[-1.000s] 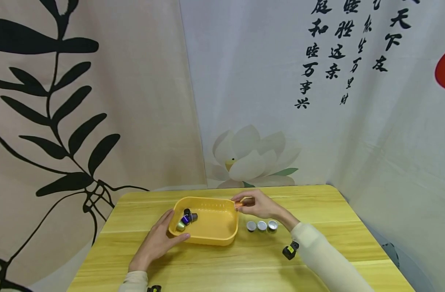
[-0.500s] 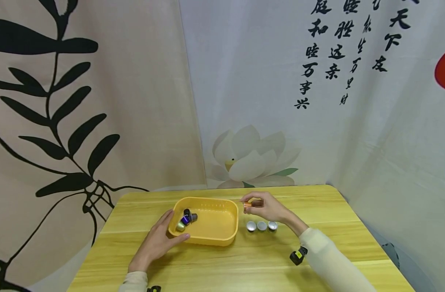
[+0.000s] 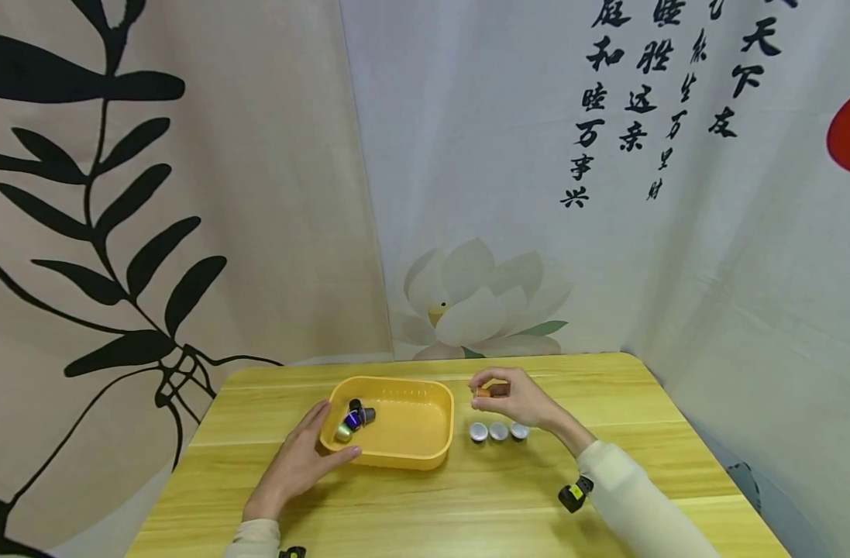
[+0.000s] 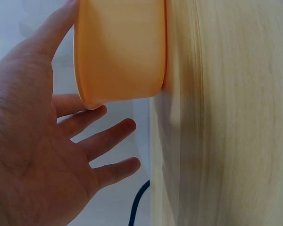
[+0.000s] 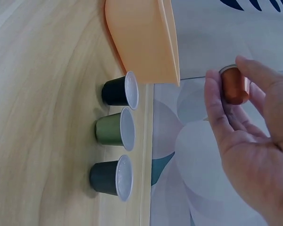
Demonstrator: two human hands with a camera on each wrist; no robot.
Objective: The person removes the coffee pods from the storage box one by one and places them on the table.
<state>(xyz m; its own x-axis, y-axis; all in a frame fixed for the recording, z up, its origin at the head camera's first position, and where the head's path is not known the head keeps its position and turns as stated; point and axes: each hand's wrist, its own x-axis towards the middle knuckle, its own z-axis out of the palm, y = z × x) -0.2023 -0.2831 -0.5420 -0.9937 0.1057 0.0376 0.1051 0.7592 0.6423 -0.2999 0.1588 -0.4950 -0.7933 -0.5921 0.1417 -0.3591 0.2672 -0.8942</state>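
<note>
My right hand pinches an orange coffee capsule between thumb and fingers, raised beyond the right end of a yellow plastic tray. Three capsules stand lid up in a row near it: a black one, a green one and a dark grey one. At the tray's left end rests my left hand, thumb along the front rim, fingers at the side and the outer ones spread loose. Inside the tray several capsules cluster at the left, including a purple-blue one and a pale green-gold one.
The wooden table carries the tray left of centre. A cloth backdrop with printed leaves, a lotus and writing hangs behind it. Small black devices sit at the wrists.
My right hand has drawn back to the right, away from the tray's right rim, still holding the orange capsule. My left hand, the tray and the row of capsules keep their places.
</note>
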